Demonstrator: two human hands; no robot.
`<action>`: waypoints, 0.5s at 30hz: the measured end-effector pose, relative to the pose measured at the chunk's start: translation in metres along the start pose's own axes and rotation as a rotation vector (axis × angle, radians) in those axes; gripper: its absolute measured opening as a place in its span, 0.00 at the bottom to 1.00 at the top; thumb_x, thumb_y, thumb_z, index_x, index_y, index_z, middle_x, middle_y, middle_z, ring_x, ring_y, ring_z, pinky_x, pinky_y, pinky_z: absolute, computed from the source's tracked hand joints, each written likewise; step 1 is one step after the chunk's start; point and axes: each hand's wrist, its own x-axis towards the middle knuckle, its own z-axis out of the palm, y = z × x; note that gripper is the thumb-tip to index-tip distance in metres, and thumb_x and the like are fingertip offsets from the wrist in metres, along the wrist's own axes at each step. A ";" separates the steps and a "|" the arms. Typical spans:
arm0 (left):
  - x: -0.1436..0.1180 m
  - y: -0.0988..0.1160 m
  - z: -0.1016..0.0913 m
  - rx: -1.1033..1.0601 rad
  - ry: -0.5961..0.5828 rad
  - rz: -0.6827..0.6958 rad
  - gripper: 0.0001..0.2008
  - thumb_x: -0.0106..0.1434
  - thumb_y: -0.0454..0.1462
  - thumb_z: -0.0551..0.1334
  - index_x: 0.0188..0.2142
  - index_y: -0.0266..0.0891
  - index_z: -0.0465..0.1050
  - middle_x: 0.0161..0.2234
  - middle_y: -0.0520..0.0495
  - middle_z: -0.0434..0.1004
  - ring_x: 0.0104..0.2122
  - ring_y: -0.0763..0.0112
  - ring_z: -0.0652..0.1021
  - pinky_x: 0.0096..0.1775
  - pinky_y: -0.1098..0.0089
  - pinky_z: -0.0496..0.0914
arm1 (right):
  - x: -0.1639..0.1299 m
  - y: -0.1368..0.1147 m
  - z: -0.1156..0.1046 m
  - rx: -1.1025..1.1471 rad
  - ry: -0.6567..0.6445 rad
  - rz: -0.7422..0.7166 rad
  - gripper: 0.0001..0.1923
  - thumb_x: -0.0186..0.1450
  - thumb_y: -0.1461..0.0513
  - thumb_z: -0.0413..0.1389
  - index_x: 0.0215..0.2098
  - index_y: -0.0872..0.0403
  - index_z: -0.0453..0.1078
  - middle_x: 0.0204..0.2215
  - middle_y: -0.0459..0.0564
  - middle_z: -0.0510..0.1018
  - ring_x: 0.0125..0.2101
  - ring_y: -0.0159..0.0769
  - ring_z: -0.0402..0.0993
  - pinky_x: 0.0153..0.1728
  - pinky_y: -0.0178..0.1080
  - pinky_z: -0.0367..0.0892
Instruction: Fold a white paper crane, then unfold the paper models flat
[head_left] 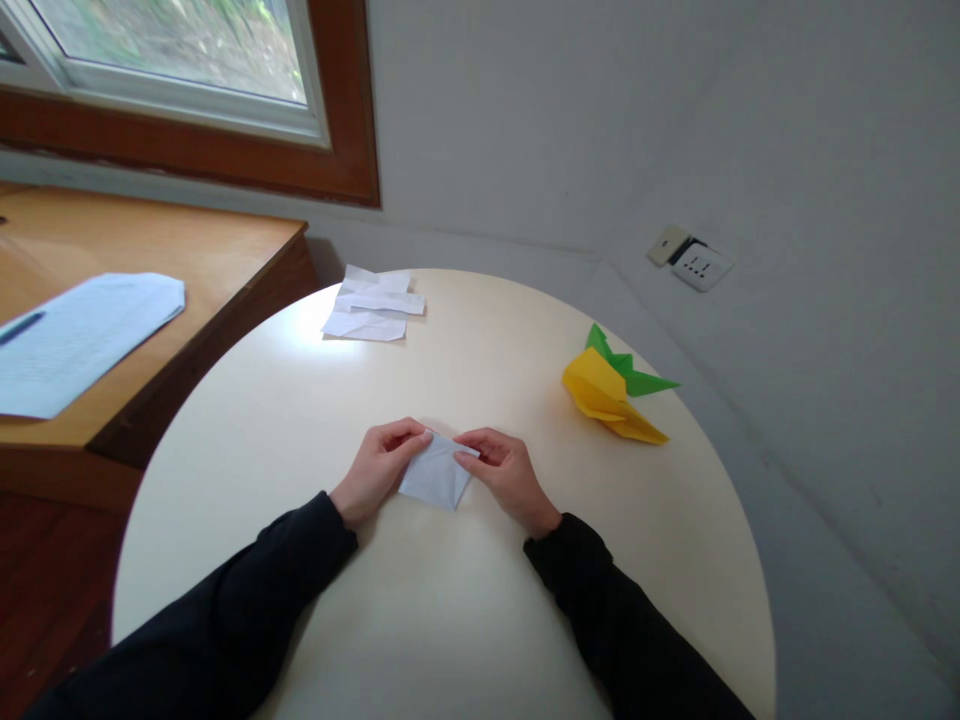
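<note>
A small folded piece of pale blue-white paper (436,476) lies on the round cream table (450,620), pointing toward me. My left hand (377,468) pinches its upper left edge with thumb and fingers. My right hand (504,475) pinches its upper right edge. Both hands rest on the table top, close together, with black sleeves running back to me.
Several folded white paper scraps (373,305) lie at the table's far edge. A yellow folded paper shape (606,397) lies on a green one (626,370) at the right. A wooden desk (187,250) with a printed sheet (71,340) stands left. A wall socket (694,262) is at right.
</note>
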 end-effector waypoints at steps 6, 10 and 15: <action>0.000 0.000 0.000 -0.010 0.000 -0.008 0.11 0.51 0.41 0.65 0.22 0.35 0.72 0.19 0.53 0.66 0.22 0.77 0.65 0.24 0.74 0.57 | 0.000 0.001 0.000 -0.003 -0.004 0.001 0.08 0.49 0.61 0.64 0.28 0.53 0.74 0.25 0.45 0.78 0.28 0.33 0.74 0.31 0.37 0.69; 0.000 0.002 0.001 -0.028 0.016 -0.013 0.10 0.50 0.41 0.65 0.21 0.35 0.71 0.18 0.54 0.65 0.21 0.77 0.65 0.24 0.74 0.56 | 0.000 0.001 0.000 -0.014 -0.002 0.002 0.09 0.49 0.61 0.64 0.28 0.53 0.74 0.25 0.46 0.78 0.28 0.33 0.74 0.31 0.37 0.69; -0.001 0.004 0.003 -0.061 0.030 -0.016 0.10 0.49 0.40 0.65 0.20 0.35 0.70 0.18 0.55 0.63 0.20 0.78 0.64 0.23 0.75 0.55 | -0.001 0.000 0.000 -0.024 -0.009 0.010 0.08 0.49 0.61 0.64 0.28 0.53 0.75 0.25 0.45 0.78 0.28 0.32 0.73 0.31 0.36 0.69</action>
